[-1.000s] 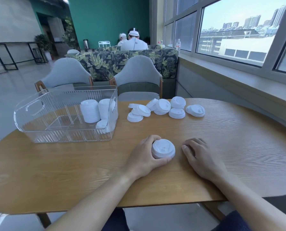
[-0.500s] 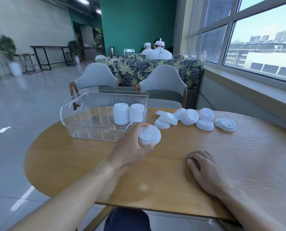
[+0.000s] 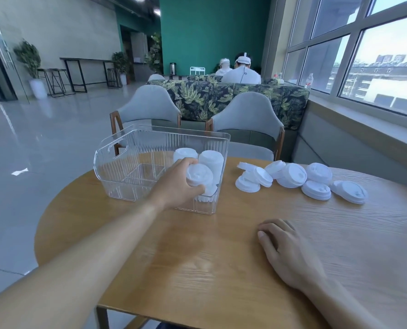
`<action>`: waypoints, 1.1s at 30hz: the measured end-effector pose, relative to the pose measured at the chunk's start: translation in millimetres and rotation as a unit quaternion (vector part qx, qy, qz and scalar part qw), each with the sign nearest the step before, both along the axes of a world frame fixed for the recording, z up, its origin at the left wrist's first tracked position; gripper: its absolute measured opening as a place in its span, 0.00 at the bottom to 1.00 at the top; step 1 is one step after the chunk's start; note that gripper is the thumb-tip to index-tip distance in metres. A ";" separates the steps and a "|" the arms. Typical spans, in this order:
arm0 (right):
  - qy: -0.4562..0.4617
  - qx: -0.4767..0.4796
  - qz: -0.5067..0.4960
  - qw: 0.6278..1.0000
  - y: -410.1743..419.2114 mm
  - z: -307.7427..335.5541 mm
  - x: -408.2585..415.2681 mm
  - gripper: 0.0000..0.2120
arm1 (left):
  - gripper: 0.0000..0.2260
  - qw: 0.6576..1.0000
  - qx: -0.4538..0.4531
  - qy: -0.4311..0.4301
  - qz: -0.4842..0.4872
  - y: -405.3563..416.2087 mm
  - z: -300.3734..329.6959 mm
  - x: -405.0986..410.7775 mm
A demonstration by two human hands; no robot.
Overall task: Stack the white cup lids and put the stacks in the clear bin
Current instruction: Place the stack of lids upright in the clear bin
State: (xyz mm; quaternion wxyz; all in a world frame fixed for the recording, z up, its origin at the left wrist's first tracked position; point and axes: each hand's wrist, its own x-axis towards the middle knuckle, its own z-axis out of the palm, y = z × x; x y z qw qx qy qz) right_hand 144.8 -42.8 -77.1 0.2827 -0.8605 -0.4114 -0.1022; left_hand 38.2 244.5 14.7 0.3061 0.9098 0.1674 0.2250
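My left hand point(image 3: 176, 186) grips a short stack of white cup lids point(image 3: 199, 175) and holds it inside the right end of the clear bin point(image 3: 126, 157), above lids lying at the bin's bottom point(image 3: 208, 191). Two taller stacks of white lids point(image 3: 211, 161) stand upright behind it in the bin. Several loose white lids point(image 3: 292, 175) lie in a row on the wooden table to the right of the bin. My right hand point(image 3: 285, 252) rests flat on the table near the front, fingers apart, holding nothing.
The round wooden table point(image 3: 197, 257) ends close at the front and left. Two grey chairs point(image 3: 247, 119) stand behind it, then a leaf-patterned sofa point(image 3: 197, 96) with two seated persons beyond. A window sill runs along the right.
My left hand lifted the lid stack off the table in front of me and carried it left and forward into the bin's right end. My right hand stayed on the table.
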 end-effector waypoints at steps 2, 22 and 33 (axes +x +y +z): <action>0.003 -0.008 0.001 1.000 6.3 0.3 2.1 0.13 | 0.31 1.000 -0.002 0.016 -0.001 6.7 -1.0 9.3; 0.018 -0.008 -0.003 1.000 17.9 1.7 6.2 0.12 | 0.22 0.977 0.022 0.209 -0.019 25.8 -4.5 60.3; 0.018 -0.008 -0.001 1.000 17.6 2.4 4.8 0.13 | 0.23 0.970 0.059 0.236 -0.003 23.1 -4.6 67.7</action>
